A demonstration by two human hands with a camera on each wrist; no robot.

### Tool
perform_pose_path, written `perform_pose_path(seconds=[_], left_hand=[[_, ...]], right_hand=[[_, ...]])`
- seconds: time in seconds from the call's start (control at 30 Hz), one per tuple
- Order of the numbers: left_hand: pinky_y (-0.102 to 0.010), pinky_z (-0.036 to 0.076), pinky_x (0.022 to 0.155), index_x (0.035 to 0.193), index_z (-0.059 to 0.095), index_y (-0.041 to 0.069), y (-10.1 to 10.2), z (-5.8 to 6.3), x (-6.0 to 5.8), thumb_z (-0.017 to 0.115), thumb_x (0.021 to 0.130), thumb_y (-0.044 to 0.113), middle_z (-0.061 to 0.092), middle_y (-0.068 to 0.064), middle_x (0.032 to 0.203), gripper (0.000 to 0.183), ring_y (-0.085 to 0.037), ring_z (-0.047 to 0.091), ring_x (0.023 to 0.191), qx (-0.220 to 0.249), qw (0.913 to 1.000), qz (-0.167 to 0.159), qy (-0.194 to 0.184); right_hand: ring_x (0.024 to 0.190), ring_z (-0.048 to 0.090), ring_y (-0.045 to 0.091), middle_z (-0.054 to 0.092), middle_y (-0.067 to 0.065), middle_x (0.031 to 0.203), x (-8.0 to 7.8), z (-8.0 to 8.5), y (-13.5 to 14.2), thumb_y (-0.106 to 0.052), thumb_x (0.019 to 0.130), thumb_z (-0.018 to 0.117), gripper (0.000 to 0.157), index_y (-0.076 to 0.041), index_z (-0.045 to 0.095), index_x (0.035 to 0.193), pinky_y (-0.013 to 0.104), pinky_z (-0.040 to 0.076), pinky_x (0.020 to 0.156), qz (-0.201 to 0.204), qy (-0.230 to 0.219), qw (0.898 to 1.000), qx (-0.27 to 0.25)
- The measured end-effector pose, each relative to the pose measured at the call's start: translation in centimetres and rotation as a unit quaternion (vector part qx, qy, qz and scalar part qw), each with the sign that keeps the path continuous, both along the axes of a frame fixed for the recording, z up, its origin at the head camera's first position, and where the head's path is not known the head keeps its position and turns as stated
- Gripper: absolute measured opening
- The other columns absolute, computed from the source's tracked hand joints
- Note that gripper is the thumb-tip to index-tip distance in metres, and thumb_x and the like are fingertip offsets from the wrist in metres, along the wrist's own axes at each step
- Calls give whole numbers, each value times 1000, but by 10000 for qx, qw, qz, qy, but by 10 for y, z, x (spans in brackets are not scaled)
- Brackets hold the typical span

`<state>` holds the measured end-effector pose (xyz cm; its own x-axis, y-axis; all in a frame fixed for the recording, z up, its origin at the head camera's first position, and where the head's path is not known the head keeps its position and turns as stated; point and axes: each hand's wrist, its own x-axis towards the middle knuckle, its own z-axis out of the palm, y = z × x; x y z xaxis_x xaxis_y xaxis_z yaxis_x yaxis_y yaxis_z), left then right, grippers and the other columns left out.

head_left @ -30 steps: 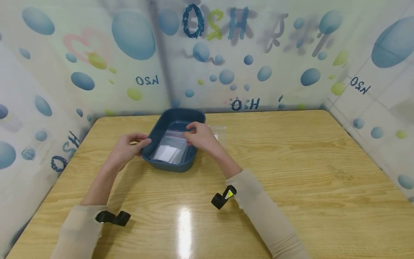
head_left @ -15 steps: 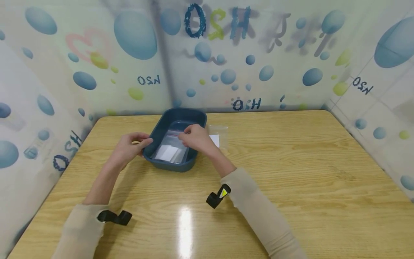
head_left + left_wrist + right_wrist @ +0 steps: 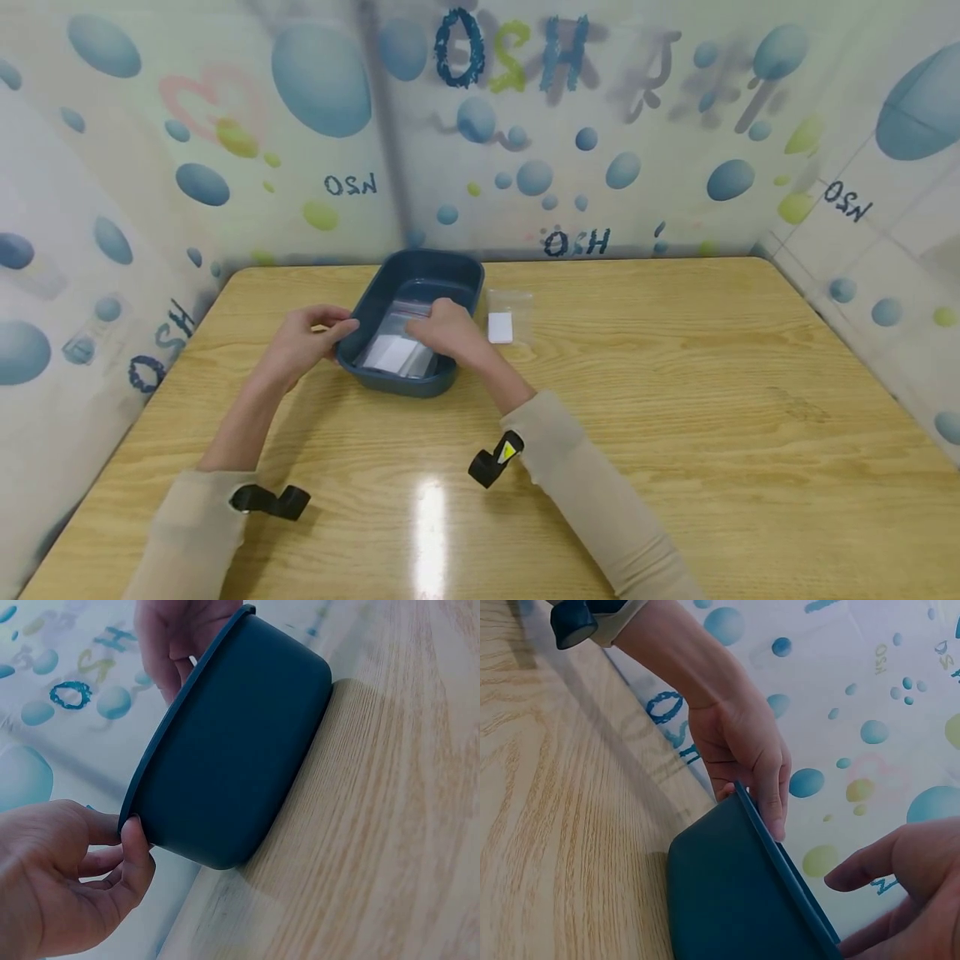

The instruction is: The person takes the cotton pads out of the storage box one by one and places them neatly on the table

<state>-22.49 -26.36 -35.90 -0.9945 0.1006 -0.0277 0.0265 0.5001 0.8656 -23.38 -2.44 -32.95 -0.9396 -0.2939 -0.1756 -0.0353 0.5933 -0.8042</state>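
Observation:
A dark blue plastic bin (image 3: 396, 384) stands near the back left of the wooden table. My left hand (image 3: 303, 342) pinches its left rim between thumb and fingers; the left wrist view shows this grip (image 3: 90, 877) at the rim. Clear zip bags (image 3: 388, 353) with white cards inside lie in the bin, overlapping one another. Over the bin's right rim reaches my right hand (image 3: 452, 331), its fingers down among the bags and partly hidden. From the right wrist, the thumb and fingers of that hand (image 3: 915, 885) show spread apart at the bin's opening.
Just right of the bin, a clear zip bag (image 3: 519, 303) with a white card (image 3: 500, 327) lies flat on the table (image 3: 675, 400). A wall (image 3: 570, 183) with blue bubble prints rises behind the table's back edge.
My right hand has moved a little left and lower into the bin, uncovering the bag beside it. My left hand keeps its hold on the rim.

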Motion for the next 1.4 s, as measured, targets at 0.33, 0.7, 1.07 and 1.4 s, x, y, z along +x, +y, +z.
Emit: perform_pose_path(seconds=[0.33,0.7,1.07,1.4], left_hand=[[-33,60,68,134,55,-9,0,0,0,62,103,28,57,-22,119,49,-13,64,67,-4,10000,-16,-47],[-32,60,68,133,55,-10,0,1,-1,62,103,27,57,-20,115,48,-12,64,68,40,10000,1,1],[-34,60,69,133,55,-10,1,1,-1,62,103,28,56,-21,117,48,-12,64,69,-12,10000,7,-59],[-32,60,68,136,54,-10,1,-1,-1,61,104,26,56,-22,120,49,-12,64,69,-11,10000,12,-59]], right_hand=[[45,27,12,33,-3,52,1,-2,-6,-17,96,60,48,-15,35,55,26,28,45,-115,-176,9996,-178],[46,38,14,29,-4,53,0,-5,-15,-10,93,60,46,-16,30,58,24,34,46,-425,-542,9957,-614],[60,54,21,46,1,59,-1,-12,-19,-7,95,59,31,-10,43,69,26,39,53,-720,-481,9919,-928],[62,67,20,67,11,66,-5,-20,-28,-5,98,60,18,2,63,82,18,42,50,-850,-188,9927,-829]])
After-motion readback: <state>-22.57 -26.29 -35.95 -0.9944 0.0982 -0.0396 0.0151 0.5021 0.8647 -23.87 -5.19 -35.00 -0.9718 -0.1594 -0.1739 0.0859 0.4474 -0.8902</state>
